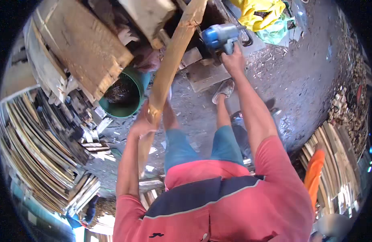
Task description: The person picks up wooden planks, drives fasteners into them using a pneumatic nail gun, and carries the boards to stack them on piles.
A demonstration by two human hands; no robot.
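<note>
My left hand is wrapped round a long wooden board near its lower end. The board slants up and to the right, past the top edge of the view. My right hand grips the handle of a blue and grey power tool that looks like a nail gun. It is held up to the right of the board, apart from it. Blur hides the tool's finer parts.
A green bucket with dark bits inside stands left of the board. Wide planks lie at the upper left, stacked slats below them. Yellow and green bags lie at the upper right. An orange sleeve of another person shows by more slats.
</note>
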